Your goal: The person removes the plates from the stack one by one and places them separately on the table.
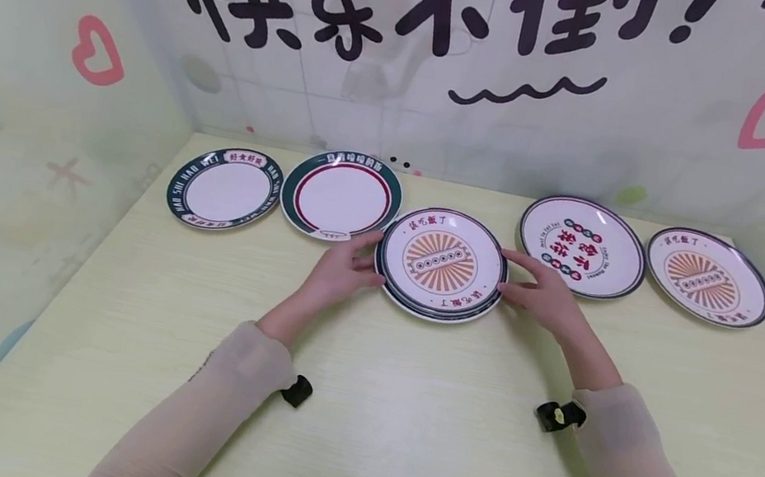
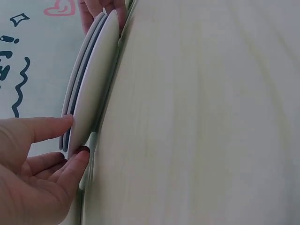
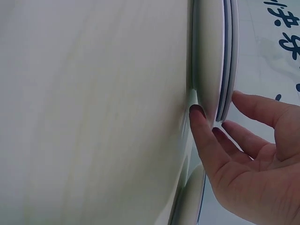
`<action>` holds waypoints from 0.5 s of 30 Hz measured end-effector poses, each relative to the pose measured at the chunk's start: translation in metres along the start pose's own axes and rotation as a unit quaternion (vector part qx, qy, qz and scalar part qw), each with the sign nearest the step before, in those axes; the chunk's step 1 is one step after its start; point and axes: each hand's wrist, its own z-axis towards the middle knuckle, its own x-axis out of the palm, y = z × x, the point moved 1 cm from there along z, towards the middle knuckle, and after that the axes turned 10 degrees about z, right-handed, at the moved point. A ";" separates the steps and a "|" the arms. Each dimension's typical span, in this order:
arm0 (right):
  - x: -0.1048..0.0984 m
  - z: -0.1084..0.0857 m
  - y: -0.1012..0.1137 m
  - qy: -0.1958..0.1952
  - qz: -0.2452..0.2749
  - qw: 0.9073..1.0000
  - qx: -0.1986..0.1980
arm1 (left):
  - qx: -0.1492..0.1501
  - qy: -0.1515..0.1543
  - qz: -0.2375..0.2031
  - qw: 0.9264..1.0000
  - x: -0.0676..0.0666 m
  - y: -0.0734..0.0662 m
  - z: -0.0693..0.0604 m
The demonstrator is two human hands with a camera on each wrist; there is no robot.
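A round stack of white ceramic plates (image 1: 441, 261), orange sunburst uppermost, was at the far middle of the pale wood-grained surface (image 1: 423, 412), directly between the left hand (image 1: 338, 269), gripping its left rim, and the right hand (image 1: 544, 297), gripping its right, neither nearer.

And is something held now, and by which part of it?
A stack of plates, by its outer edges: the left hand grips the left side, the right hand the right side.
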 end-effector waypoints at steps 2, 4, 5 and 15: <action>-0.001 0.001 0.001 -0.004 -0.005 1.000 -0.008 | 0.001 -0.001 0.004 1.000 0.000 -0.001 0.000; -0.001 0.002 0.003 -0.008 -0.008 1.000 -0.011 | 0.000 -0.001 0.007 1.000 0.000 -0.001 0.000; -0.001 0.003 0.004 -0.012 -0.013 1.000 -0.010 | 0.000 -0.002 0.009 1.000 0.000 -0.001 0.000; 0.003 0.016 0.011 -0.050 -0.076 0.996 0.018 | -0.012 -0.002 0.007 1.000 0.000 -0.003 -0.002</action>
